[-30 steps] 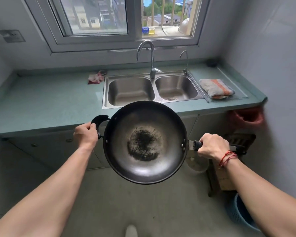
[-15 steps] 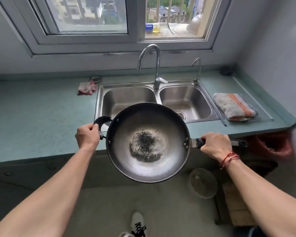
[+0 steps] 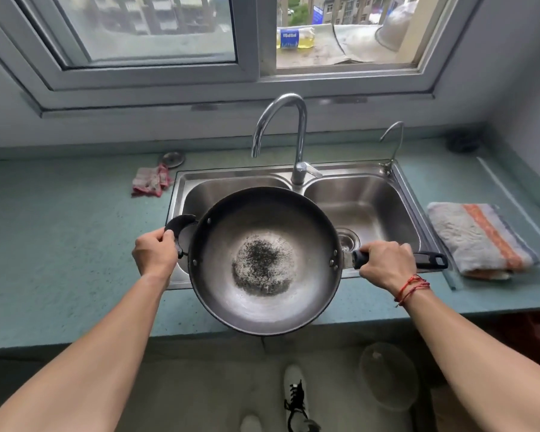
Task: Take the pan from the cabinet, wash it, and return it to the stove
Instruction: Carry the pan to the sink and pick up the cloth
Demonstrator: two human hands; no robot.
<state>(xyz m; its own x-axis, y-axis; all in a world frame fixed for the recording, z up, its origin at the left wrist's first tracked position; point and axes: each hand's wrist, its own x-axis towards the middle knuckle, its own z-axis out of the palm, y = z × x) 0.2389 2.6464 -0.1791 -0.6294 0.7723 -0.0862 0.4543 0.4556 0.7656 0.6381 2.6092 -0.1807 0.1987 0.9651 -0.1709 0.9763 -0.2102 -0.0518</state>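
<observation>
A round dark metal pan (image 3: 264,260) with a blackened patch in its middle hangs level over the front edge of the double steel sink (image 3: 371,194). My left hand (image 3: 153,254) grips the short black loop handle on the pan's left side. My right hand (image 3: 384,265) grips the long black handle on the right. The pan covers much of the left basin and part of the counter's front edge. A curved tap (image 3: 293,135) rises behind the sink, its spout over the left basin. No stove is in view.
A teal counter (image 3: 60,244) runs left and right of the sink. A pink rag (image 3: 152,182) lies left of it, a folded striped towel (image 3: 480,238) right of it. A small second tap (image 3: 393,141) stands at the back right. My shoe (image 3: 296,397) is below.
I have stepped closer to the counter. The pan, held by both hands throughout, has moved forward from in front of the counter to above the sink's front edge.
</observation>
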